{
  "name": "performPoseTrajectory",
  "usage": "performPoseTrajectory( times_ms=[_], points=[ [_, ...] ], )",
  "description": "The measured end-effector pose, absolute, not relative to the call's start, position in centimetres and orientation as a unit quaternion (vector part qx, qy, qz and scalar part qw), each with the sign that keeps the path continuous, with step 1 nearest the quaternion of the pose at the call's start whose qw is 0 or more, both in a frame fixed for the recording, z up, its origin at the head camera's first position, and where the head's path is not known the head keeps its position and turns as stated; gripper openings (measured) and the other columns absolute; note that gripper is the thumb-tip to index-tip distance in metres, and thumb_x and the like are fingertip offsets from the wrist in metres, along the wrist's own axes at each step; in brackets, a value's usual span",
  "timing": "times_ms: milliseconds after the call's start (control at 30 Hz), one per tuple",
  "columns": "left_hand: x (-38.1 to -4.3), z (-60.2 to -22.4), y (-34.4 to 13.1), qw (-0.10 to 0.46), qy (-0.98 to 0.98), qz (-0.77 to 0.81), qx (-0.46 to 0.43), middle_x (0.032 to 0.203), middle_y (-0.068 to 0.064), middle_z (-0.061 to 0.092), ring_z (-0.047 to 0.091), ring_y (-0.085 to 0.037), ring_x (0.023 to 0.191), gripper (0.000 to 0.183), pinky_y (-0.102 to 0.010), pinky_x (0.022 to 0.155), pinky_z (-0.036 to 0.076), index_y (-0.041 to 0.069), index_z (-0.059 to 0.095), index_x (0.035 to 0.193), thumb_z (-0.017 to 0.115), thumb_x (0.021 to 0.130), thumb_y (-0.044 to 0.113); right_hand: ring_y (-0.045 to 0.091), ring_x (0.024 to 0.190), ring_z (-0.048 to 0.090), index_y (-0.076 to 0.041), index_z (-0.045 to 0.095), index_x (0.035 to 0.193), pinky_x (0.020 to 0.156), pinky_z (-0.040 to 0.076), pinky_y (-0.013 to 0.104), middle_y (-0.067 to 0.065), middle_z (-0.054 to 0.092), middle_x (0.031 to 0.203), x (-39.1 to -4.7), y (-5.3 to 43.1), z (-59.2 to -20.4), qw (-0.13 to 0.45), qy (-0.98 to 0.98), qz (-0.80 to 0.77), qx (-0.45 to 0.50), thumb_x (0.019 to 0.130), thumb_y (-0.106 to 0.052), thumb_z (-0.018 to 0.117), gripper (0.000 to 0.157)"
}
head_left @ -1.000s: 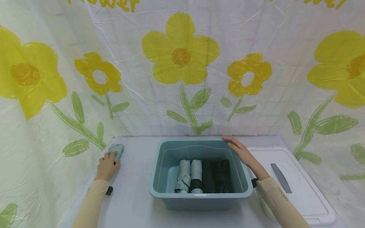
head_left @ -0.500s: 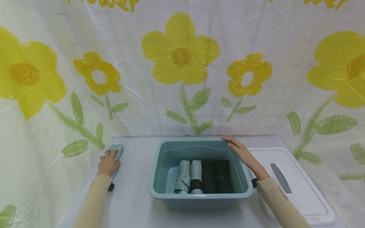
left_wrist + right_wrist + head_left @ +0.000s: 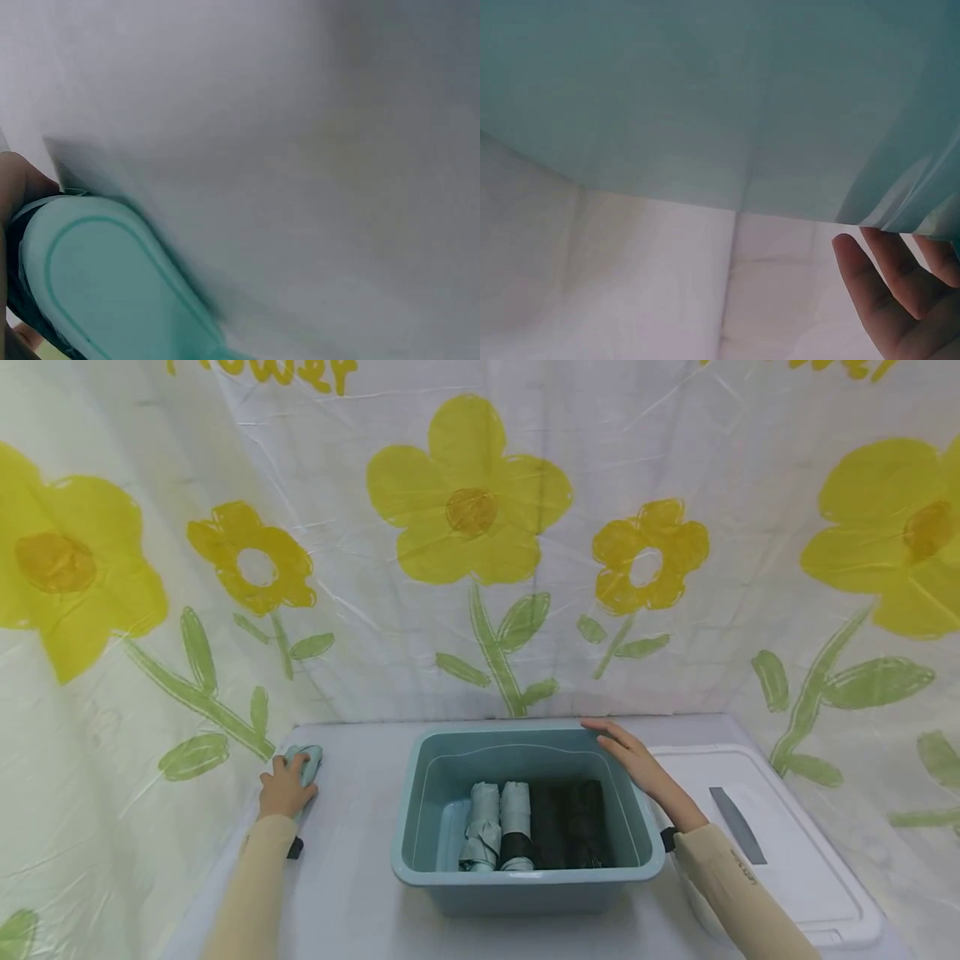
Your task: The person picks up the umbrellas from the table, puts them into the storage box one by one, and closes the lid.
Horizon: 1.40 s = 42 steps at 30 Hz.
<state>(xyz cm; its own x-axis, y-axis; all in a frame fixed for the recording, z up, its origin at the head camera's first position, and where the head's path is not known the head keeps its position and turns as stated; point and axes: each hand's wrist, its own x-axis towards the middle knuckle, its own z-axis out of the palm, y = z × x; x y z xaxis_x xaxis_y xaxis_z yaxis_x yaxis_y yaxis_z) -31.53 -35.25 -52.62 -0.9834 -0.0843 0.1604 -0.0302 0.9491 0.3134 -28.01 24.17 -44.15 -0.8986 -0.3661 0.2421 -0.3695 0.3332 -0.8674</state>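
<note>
At the table's left edge my left hand (image 3: 285, 787) grips a folded light blue-green umbrella (image 3: 312, 762), its fingers over the top. Filling the lower left of the left wrist view is the umbrella's smooth, rounded handle (image 3: 112, 285). My right hand (image 3: 637, 767) rests on the far right corner of a blue-green plastic bin (image 3: 525, 878), fingers fairly straight over the rim. Inside the bin, side by side, lie two pale blue folded umbrellas, one (image 3: 484, 822) left of the other (image 3: 516, 818), and dark folded umbrellas (image 3: 585, 822) on the right.
A white lid (image 3: 795, 852) with a grey handle (image 3: 738, 827) lies to the right of the bin, partly under the right forearm. Behind the white table (image 3: 345, 843) hangs a flower-print curtain (image 3: 360, 635), which also runs along both sides.
The left hand has shifted slightly, and the umbrella has turned in it; a dark patch by the fingers no longer shows. The right hand and bin stay put, while the head view shifts slightly.
</note>
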Motion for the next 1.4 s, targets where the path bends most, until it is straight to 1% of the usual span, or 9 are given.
performPoseTrajectory(
  times_ms=[200,533,700,833,933,1033,1233,1300,1400],
  points=[
    [-32.1,-52.5,-35.3,0.07,-0.985,-0.156,0.033,0.111,-0.036,0.027,0.04,-0.049,0.078,0.055,-0.044,0.05,0.042,0.002,0.039,0.12,0.066,0.076,0.022,0.041,0.133,0.026,0.002,0.037,0.138,0.103,0.018,0.064,0.023,0.035,0.143,-28.6,24.4,-44.5,-0.003,-0.812,0.539,0.224,0.101,-0.011,0.035,0.039],
    [-31.5,-52.0,-35.3,0.067,-0.988,-0.137,0.012,0.1,-0.03,0.03,0.041,-0.041,0.068,0.05,-0.04,0.048,0.038,0.001,0.041,0.106,0.072,0.073,0.023,0.037,0.133,0.029,-0.005,0.041,0.138,0.103,0.02,0.062,0.017,0.038,0.143,-28.5,24.4,-45.1,0.003,-0.813,0.536,0.226,0.102,-0.02,0.036,0.04],
    [-31.1,-51.3,-35.1,0.068,-0.989,-0.132,0.0,0.093,-0.025,0.034,0.042,-0.034,0.061,0.048,-0.039,0.048,0.037,0.003,0.043,0.103,0.073,0.072,0.024,0.037,0.133,0.029,-0.005,0.04,0.139,0.103,0.021,0.062,0.017,0.037,0.144,-28.2,24.2,-44.6,-0.001,-0.821,0.529,0.214,0.102,-0.019,0.035,0.039],
    [-30.9,-50.8,-35.0,0.045,-0.991,-0.126,0.004,0.092,-0.023,0.035,0.043,-0.032,0.06,0.048,-0.038,0.049,0.038,0.003,0.044,0.104,0.073,0.074,0.027,0.042,0.133,0.027,-0.001,0.038,0.139,0.102,0.021,0.063,0.021,0.035,0.143,-27.3,23.8,-43.2,-0.011,-0.82,0.531,0.211,0.102,-0.013,0.034,0.039],
    [-30.6,-50.5,-34.9,0.036,-0.991,-0.127,0.005,0.092,-0.023,0.035,0.044,-0.031,0.06,0.048,-0.038,0.049,0.038,0.003,0.043,0.104,0.073,0.075,0.028,0.044,0.132,0.027,0.003,0.037,0.138,0.102,0.021,0.064,0.025,0.034,0.142,-26.6,23.4,-42.1,-0.013,-0.821,0.53,0.212,0.101,-0.009,0.034,0.039],
    [-30.4,-50.2,-34.8,0.052,-0.991,-0.124,-0.003,0.091,-0.022,0.036,0.043,-0.031,0.059,0.048,-0.037,0.048,0.038,0.002,0.043,0.099,0.075,0.073,0.027,0.044,0.131,0.028,0.005,0.037,0.137,0.102,0.022,0.063,0.027,0.034,0.141,-26.2,23.1,-41.5,-0.012,-0.826,0.522,0.212,0.101,-0.009,0.033,0.039],
    [-30.6,-49.7,-34.2,0.073,-0.99,-0.119,-0.024,0.087,-0.017,0.037,0.039,-0.026,0.055,0.041,-0.034,0.047,0.034,0.003,0.038,0.088,0.073,0.076,0.022,0.044,0.132,0.027,0.004,0.037,0.138,0.102,0.022,0.063,0.025,0.034,0.142,-26.4,23.3,-41.9,-0.015,-0.822,0.528,0.213,0.101,-0.011,0.034,0.039],
    [-30.7,-49.5,-33.8,0.059,-0.991,-0.113,-0.025,0.089,-0.018,0.04,0.042,-0.028,0.058,0.037,-0.036,0.048,0.036,0.003,0.041,0.091,0.07,0.078,0.024,0.042,0.132,0.027,0.002,0.038,0.138,0.102,0.021,0.063,0.023,0.035,0.143,-26.9,23.6,-42.6,-0.011,-0.82,0.532,0.213,0.102,-0.012,0.034,0.039],
    [-30.4,-49.4,-33.5,0.018,-0.993,-0.116,-0.004,0.099,-0.023,0.042,0.046,-0.038,0.069,0.039,-0.043,0.055,0.04,0.003,0.046,0.101,0.066,0.081,0.03,0.041,0.133,0.027,-0.002,0.039,0.139,0.102,0.021,0.063,0.021,0.035,0.143,-27.6,23.9,-43.7,-0.008,-0.821,0.529,0.213,0.102,-0.015,0.035,0.039]
  ],
)
